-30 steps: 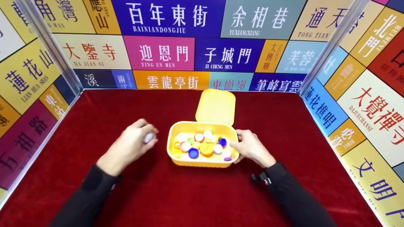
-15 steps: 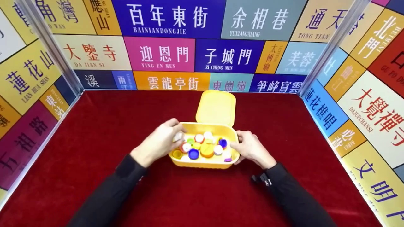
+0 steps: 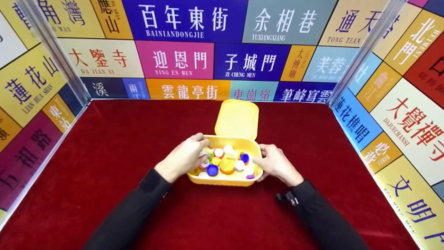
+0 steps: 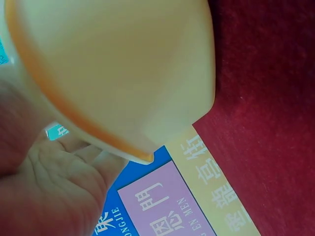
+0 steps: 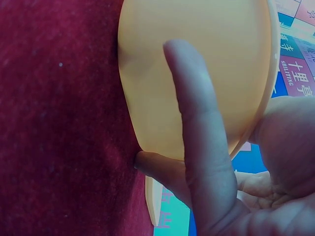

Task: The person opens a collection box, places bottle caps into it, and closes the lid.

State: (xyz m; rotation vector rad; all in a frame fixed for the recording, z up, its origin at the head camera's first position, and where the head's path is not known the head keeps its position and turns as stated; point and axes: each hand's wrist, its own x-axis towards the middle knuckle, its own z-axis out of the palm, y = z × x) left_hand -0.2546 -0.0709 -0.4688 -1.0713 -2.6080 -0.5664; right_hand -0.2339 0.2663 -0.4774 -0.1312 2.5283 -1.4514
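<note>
A yellow plastic box (image 3: 222, 181) stands on the red cloth, holding several bottle caps in white, blue, yellow, orange and purple. My left hand (image 3: 184, 156) reaches over the box's left end, thumb and fingers apart above the caps; something white shows between them. In the left wrist view, the palm (image 4: 54, 187) is outside the rim and the fingertips are hidden behind the wall. My right hand (image 3: 277, 163) grips the box's right end, thumb over the rim. In the right wrist view, one finger (image 5: 202, 123) lies along the outer wall. A blue cap (image 3: 212, 170) lies near the front.
The box's yellow lid (image 3: 237, 118) lies folded back behind it. Red cloth (image 3: 222, 218) covers the table. Panels printed with large characters (image 3: 184, 59) stand at the back and both sides, with metal posts (image 3: 57, 55) at the corners.
My left hand has carried a white bottle cap rightward from beside the box to over its left end. A white cap now shows at the front left inside. The right hand has stayed on the box.
</note>
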